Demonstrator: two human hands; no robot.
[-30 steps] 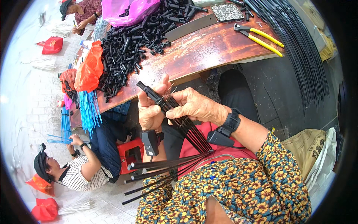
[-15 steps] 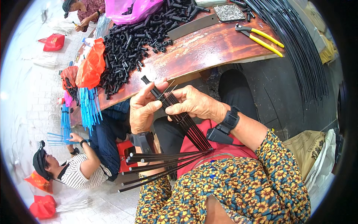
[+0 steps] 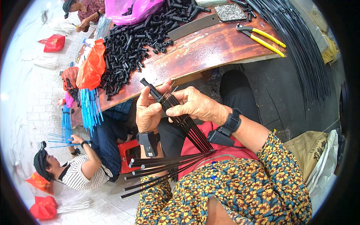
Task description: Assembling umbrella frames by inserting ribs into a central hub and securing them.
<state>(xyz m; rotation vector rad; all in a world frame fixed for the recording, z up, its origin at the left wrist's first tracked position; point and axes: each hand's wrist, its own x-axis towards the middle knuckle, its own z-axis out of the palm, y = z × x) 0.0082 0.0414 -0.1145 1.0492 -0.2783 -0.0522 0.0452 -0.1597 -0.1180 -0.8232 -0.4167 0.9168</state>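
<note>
My left hand (image 3: 147,117) is closed around a black plastic umbrella runner (image 3: 149,87), a flared tube tilted up toward the table. Thin black umbrella ribs (image 3: 191,129) are attached at its lower end and run down to my lap. There they bend back, and their capped outer lengths (image 3: 150,162) fan out to the left. My right hand (image 3: 195,104) pinches the ribs just below the runner, thumb on top. A thin wire end (image 3: 173,87) sticks up between the two hands. The fingertips partly hide where wire and ribs meet the runner.
On the wooden table (image 3: 210,48) lie a heap of black plastic runners (image 3: 127,48), yellow-handled pincers (image 3: 264,37), a flat metal strip (image 3: 193,28) and a tray of small metal bits (image 3: 230,13). Long black rods (image 3: 300,56) overhang the right side. A co-worker (image 3: 80,168) holds blue rods at left.
The runner has shifted slightly left and down, and the left wrist has turned a little. The fanned rib ends have dropped slightly. Both hands keep their hold.
</note>
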